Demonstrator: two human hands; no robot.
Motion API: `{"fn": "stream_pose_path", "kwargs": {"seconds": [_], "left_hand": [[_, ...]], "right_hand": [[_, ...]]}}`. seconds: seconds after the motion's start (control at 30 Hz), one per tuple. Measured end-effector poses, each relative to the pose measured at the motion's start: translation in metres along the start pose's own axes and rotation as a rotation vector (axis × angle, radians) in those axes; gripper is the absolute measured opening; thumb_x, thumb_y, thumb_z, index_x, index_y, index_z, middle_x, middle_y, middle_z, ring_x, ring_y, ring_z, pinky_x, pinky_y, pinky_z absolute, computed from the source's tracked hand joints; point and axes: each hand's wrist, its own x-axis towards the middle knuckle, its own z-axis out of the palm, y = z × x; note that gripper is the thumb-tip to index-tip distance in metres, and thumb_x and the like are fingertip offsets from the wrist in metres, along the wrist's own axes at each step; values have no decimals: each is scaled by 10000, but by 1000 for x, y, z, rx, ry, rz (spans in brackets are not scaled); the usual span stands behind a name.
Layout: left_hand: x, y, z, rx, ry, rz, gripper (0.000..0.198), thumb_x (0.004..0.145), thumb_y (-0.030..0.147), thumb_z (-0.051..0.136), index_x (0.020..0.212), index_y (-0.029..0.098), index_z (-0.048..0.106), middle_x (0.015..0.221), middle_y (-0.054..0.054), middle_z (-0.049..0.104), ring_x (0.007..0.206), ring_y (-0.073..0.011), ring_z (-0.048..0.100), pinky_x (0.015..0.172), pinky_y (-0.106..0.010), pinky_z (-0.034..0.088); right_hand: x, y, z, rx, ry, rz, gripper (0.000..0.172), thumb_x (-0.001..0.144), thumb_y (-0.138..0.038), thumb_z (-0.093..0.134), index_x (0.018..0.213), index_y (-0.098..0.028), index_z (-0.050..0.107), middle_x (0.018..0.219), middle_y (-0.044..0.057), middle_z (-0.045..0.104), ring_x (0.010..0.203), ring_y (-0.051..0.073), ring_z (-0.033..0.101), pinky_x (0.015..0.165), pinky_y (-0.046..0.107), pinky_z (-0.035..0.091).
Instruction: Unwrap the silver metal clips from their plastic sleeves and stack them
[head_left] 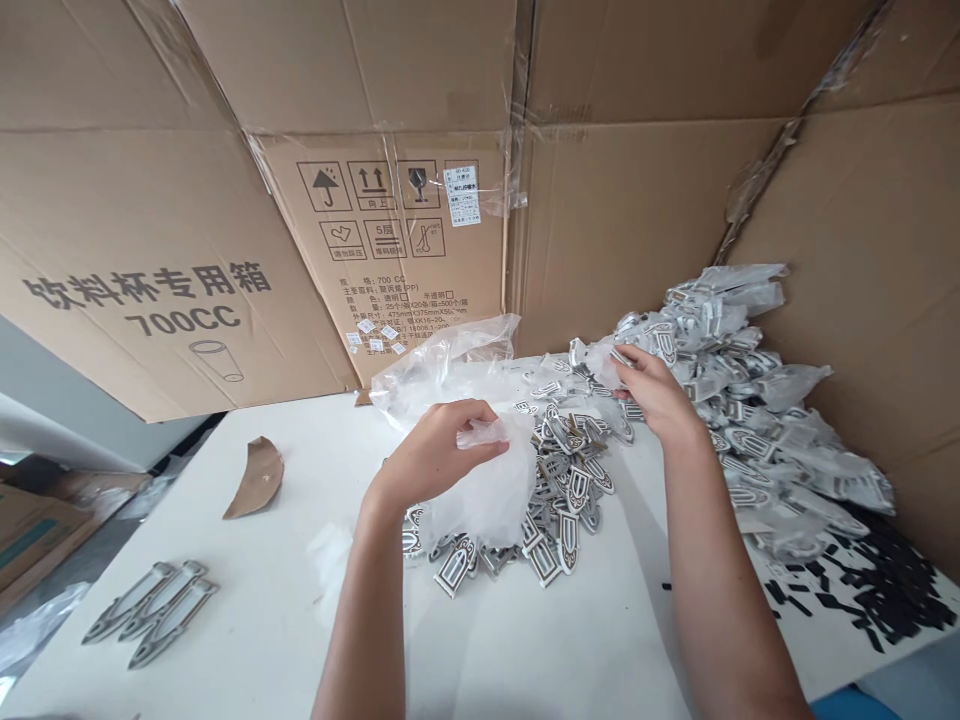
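My left hand [442,445] is closed on the top of a thin clear plastic bag [484,500], its fingers pinching the film. The bag hangs over a heap of silver pointed metal fittings [577,485] with cut-out slots and scroll patterns. Further right, my right hand [656,388] pinches a thin metal fitting [621,357], seen nearly edge-on, between thumb and fingers. Just beyond those fingertips lie more fittings and some clear film. Whether the bag under my left hand holds anything is hard to make out.
Bagged fittings [750,420] form a tall pile at the right, beside scattered black strips [892,590]. Three longer fittings [157,605] and a cardboard scrap [256,478] lie at the left. Cardboard boxes [420,90] wall the table's back; crumpled film [450,365] rests against them.
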Motion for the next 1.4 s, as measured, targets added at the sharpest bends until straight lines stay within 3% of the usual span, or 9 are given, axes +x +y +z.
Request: {"fn": "stream_pose_path", "kwargs": {"seconds": [0.17,0.33,0.5,0.67,0.9,1.07,1.3,1.4], "left_hand": [[0,-1,0,-8,-5,-5,163,966,421,718,960,259,724,1044,-31,767,1020,-247,663,909,-409,542],[0,-1,1,-14,-10,-7,178,967,437,716,959,259,721,1045,-33,766,1028,-252,660,905,-414,543],[1,-1,1,-8,-8,-2,171,966,432,718,947,262,716,1031,-27,763,1021,-248,663,908,-409,544],[1,-2,2,-6,-4,5,179,965,439,711,955,260,719,1036,-34,767,1023,-254,665,906,-416,551],[1,-4,2,-9,-15,13,179,974,438,701,952,261,712,1010,-17,752,985,-230,649,887,-397,537],[1,-4,2,2,-10,26,196,976,449,692,941,257,706,991,-26,747,974,-235,650,875,-399,536],[2,-4,2,5,-16,22,201,978,457,695,941,259,700,989,-22,742,968,-236,642,865,-397,523],[1,-3,2,1,-14,17,197,978,449,698,931,258,694,977,-17,734,961,-232,637,858,-387,516]], "right_hand": [[-1,-3,-3,-135,56,-28,333,813,-506,708,981,-229,788,915,32,714,775,202,597,575,273,445],[-5,-7,-11,-308,48,-209,330,839,-504,713,941,-218,842,905,26,771,854,245,652,734,316,475],[-12,-11,-15,-503,65,-284,338,898,-518,708,861,-224,869,678,-15,629,739,202,571,751,304,451],[-18,-18,-10,-617,141,-342,319,937,-485,689,827,-248,872,587,-27,525,669,173,476,747,300,438],[-20,-21,-9,-625,128,-340,244,896,-431,719,774,-260,843,599,-18,619,650,193,523,793,354,467],[-21,-21,-9,-636,115,-340,207,848,-365,692,725,-261,821,698,29,765,700,263,654,772,402,482],[-22,-23,-5,-641,119,-263,41,705,-278,779,673,-257,793,658,35,756,690,274,690,719,401,486],[-23,-25,-4,-648,107,-230,44,664,-263,821,664,-248,780,650,25,740,674,261,681,702,388,472]]}}
